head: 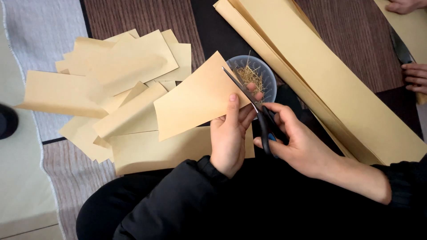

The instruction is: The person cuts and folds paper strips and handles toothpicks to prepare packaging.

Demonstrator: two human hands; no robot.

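Note:
My left hand (229,135) pinches a tan rectangular paper sheet (195,98) by its right edge, thumb on top. My right hand (296,140) grips black-handled scissors (255,109), fingers through the loops. The blades point up and left and run along the sheet's right edge. Just behind the blades stands a clear round bowl (267,73) holding thin paper shreds (250,76).
A pile of cut tan paper pieces (115,84) lies to the left on a striped mat. Long folded tan paper strips (329,84) stretch diagonally on the right. Another person's hands (416,75) with a blade and paper show at the far right edge.

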